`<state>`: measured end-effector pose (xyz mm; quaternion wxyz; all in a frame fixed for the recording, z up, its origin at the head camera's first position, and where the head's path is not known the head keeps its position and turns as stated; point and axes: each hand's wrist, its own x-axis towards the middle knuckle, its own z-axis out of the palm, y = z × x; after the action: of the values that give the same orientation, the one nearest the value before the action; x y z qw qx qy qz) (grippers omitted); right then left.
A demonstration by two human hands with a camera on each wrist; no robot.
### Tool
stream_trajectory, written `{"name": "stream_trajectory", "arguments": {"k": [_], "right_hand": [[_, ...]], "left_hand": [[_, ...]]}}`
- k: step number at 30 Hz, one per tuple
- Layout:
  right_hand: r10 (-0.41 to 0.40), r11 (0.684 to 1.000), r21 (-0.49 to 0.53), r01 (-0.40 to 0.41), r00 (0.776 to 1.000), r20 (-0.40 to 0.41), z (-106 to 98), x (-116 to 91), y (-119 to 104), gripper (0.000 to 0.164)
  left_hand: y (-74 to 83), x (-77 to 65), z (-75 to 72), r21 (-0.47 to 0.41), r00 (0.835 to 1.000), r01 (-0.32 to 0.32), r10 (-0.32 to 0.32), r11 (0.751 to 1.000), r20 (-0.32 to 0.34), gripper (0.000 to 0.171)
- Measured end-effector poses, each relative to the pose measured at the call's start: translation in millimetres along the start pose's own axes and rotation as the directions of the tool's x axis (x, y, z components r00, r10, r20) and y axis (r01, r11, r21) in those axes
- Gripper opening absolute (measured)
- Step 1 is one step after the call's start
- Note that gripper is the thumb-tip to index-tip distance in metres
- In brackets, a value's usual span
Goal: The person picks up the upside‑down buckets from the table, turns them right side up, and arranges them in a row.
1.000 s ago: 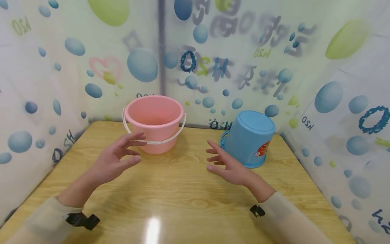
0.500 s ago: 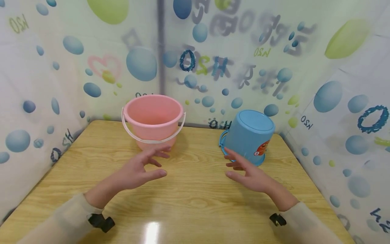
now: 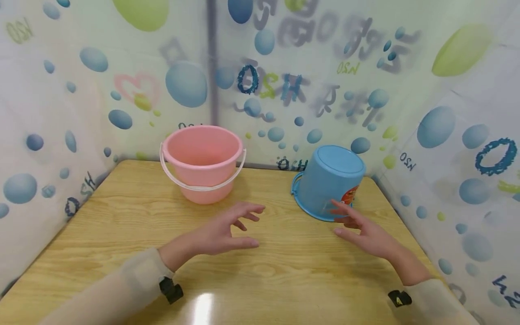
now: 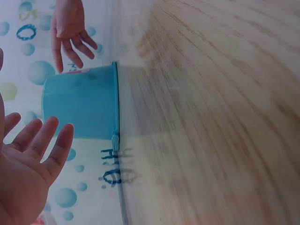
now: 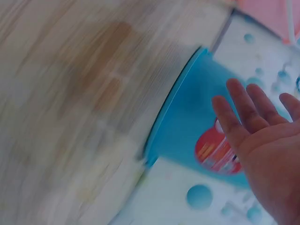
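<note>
A pink bucket (image 3: 203, 174) with a white handle stands upright at the back left of the table. To its right a blue bucket (image 3: 331, 180) is turned upside down, a red sticker on its side and its handle lying at the rim. My left hand (image 3: 223, 230) hovers over the middle of the table, fingers loosely spread, holding nothing. Beside the blue bucket, at its front right, my right hand (image 3: 367, 232) is held in the air with relaxed fingers; in the right wrist view the palm (image 5: 276, 145) overlaps the bucket, and contact is not evident.
The wooden table (image 3: 260, 280) runs up to a patterned curtain (image 3: 325, 67) at the back, with more curtain on both sides. Black straps with small devices sit at both wrists.
Both hands have moved to the right across the table. The left hand has left the front of the pink bucket, and the right has passed in front of the blue one. Neither bucket has moved.
</note>
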<state>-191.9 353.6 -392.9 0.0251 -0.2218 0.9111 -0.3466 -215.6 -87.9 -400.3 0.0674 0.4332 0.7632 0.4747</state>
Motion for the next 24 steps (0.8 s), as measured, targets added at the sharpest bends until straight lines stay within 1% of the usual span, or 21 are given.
{"name": "stream_trajectory", "arguments": {"k": [4,6,11,13,16,19,24], "right_hand": [[0.041,0.999,-0.004,-0.041,0.999,-0.023,-13.8,-7.8,18.3,0.07],[0.076,0.997,0.01,-0.075,0.997,-0.032,-21.0,-12.2,26.4,0.07],[0.155,0.988,-0.005,-0.156,0.985,-0.077,-39.6,-19.7,48.2,0.071],[0.181,0.982,-0.031,-0.184,0.979,-0.091,-46.5,-18.7,57.2,0.073],[0.225,0.972,-0.054,-0.23,0.97,-0.088,-54.4,-14.1,69.9,0.077],[0.252,0.965,-0.052,-0.256,0.965,-0.07,-59.4,-8.0,80.6,0.081],[0.301,0.952,-0.043,-0.303,0.953,-0.038,-61.5,1.6,96.7,0.089]], "left_hand": [[-0.2,16.8,10.7,-0.016,0.998,0.038,-0.037,0.999,0.046,0.078],[-0.9,25.3,16.3,-0.025,0.996,0.058,-0.057,0.998,0.067,0.08],[-5.3,47.1,28.4,-0.017,0.993,0.076,-0.074,0.997,0.09,0.083],[-8.0,55.8,31.2,-0.007,0.991,0.094,-0.093,0.996,0.093,0.084],[-13.6,69.7,34.4,0.001,0.986,0.138,-0.138,0.99,0.094,0.084],[-20.4,84.7,37.8,0.017,0.98,0.181,-0.181,0.983,0.084,0.085],[-35.2,109.4,44.5,0.067,0.969,0.238,-0.242,0.969,0.058,0.09]]}}
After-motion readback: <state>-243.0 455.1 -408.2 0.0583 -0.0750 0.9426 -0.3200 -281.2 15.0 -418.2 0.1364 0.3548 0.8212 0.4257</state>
